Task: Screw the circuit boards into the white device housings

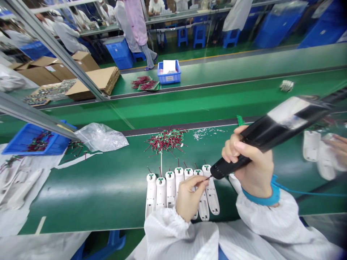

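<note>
My right hand, with a blue wrist strap, is wrapped round a black electric screwdriver, its body tilted up to the right. The screwdriver's thin bit points down left, toward my left hand. Thumb and forefinger of that hand are pinched together at the bit's tip; whatever lies between them is too small to make out. Under and beside my left hand is a row of several white plastic housings, partly hidden by it. Small green circuit boards with dark red wires show at their upper ends.
Beyond the row lie a heap of red-wired boards and scattered tiny screws. Left are a clear plastic bag, a blue bin and a metal post. Another person's hand works among housings at right.
</note>
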Available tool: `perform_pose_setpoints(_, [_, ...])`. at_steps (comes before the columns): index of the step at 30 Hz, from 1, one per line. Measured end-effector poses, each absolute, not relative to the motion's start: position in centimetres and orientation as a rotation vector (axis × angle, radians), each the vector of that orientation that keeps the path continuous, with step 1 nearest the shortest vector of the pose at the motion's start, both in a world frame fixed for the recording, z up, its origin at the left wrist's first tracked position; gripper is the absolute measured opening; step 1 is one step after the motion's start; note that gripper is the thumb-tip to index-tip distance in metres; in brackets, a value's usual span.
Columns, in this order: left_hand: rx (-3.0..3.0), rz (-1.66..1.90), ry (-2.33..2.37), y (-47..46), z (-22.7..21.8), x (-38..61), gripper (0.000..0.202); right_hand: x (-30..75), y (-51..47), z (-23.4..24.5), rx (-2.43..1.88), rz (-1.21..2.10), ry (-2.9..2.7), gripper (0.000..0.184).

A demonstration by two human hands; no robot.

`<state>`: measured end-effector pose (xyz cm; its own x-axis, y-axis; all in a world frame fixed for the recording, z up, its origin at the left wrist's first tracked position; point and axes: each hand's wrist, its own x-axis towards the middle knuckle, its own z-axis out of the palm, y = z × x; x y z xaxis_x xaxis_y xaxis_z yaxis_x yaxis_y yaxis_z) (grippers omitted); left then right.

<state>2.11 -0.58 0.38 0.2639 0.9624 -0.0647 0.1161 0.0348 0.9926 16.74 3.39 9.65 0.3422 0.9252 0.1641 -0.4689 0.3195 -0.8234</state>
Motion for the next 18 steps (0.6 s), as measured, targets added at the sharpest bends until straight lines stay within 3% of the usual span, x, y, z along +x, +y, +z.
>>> perform_pose_setpoints(18, [1.356,0.918,1.121,-0.47,-0.36,1.65,0.015,16.58,3.09,9.76,-0.766,0.925,-0.696,0.021])
